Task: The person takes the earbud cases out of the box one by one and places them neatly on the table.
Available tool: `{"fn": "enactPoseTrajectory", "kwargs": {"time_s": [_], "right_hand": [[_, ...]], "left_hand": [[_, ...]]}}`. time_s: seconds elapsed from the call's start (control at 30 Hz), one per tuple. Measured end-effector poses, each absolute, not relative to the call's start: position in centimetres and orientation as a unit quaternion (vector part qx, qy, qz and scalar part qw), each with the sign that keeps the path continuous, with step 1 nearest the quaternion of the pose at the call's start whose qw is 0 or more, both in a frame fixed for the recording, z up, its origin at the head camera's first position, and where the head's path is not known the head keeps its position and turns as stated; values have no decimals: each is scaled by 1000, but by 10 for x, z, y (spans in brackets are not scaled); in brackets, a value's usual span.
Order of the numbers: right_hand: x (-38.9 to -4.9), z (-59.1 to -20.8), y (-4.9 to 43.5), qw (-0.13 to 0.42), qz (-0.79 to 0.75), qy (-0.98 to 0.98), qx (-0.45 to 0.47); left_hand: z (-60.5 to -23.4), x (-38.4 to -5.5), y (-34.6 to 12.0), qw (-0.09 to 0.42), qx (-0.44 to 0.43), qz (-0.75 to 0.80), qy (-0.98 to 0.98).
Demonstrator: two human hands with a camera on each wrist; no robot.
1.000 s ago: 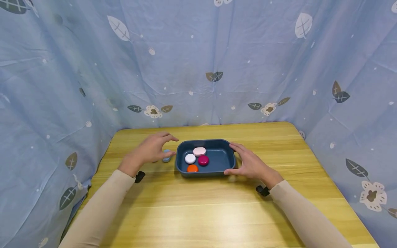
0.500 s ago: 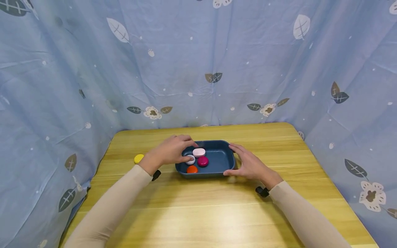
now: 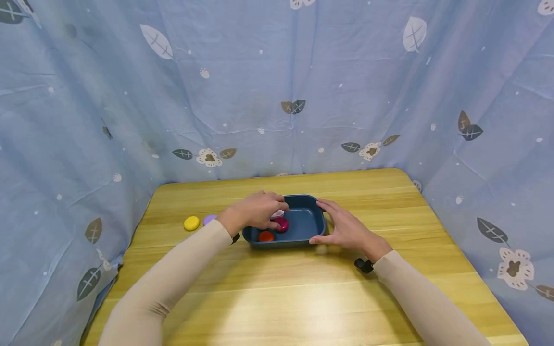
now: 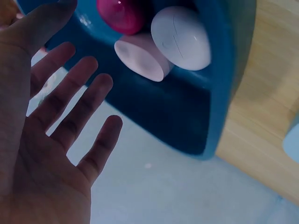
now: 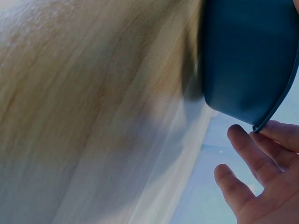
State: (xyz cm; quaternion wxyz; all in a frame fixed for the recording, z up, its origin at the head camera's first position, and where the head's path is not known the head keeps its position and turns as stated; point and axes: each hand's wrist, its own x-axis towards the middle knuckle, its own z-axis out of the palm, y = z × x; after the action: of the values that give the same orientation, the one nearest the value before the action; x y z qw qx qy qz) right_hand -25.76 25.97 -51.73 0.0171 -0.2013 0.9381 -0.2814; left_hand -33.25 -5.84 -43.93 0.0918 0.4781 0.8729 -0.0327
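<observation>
A dark blue rectangular box [image 3: 303, 223] stands on the wooden table. My left hand [image 3: 261, 211] is over its left half, fingers spread and loosely bent, with nothing held. Under or beside that hand lie a magenta rounded piece [image 3: 282, 224], an orange-red disc [image 3: 266, 236] and a pale pink oval piece [image 4: 142, 57]. The left wrist view also shows a white round piece [image 4: 181, 38] inside, which the hand hides in the head view. My right hand [image 3: 348, 233] grips the box's right end, thumb at the front rim and fingers at the back corner.
Left of the box, a yellow disc [image 3: 192, 223] and a purple disc [image 3: 209, 219] lie on the table [image 3: 298, 298]. A light blue piece [image 4: 293, 143] shows at the edge of the left wrist view. A patterned blue curtain [image 3: 242, 86] surrounds the table's back and sides.
My left hand has moved right, from beside the box to over its left half. The yellow and purple discs have come into sight behind it. The right hand keeps its hold on the box.
</observation>
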Motion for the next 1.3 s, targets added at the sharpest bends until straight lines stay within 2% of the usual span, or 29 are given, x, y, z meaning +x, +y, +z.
{"fn": "enactPoseTrajectory", "kwargs": {"time_s": [0.33, 0.97, 1.3], "right_hand": [[-257, -517, 260, 18, -281, 938, -202], [-258, -516, 260, 6, -277, 939, -207], [-255, -515, 257, 20, -274, 942, -195]], "left_hand": [[-449, -341, -39, 138, 491, -77, 857], [-455, -346, -34, 122, 501, -115, 849], [-452, -341, -41, 118, 501, -66, 855]]}}
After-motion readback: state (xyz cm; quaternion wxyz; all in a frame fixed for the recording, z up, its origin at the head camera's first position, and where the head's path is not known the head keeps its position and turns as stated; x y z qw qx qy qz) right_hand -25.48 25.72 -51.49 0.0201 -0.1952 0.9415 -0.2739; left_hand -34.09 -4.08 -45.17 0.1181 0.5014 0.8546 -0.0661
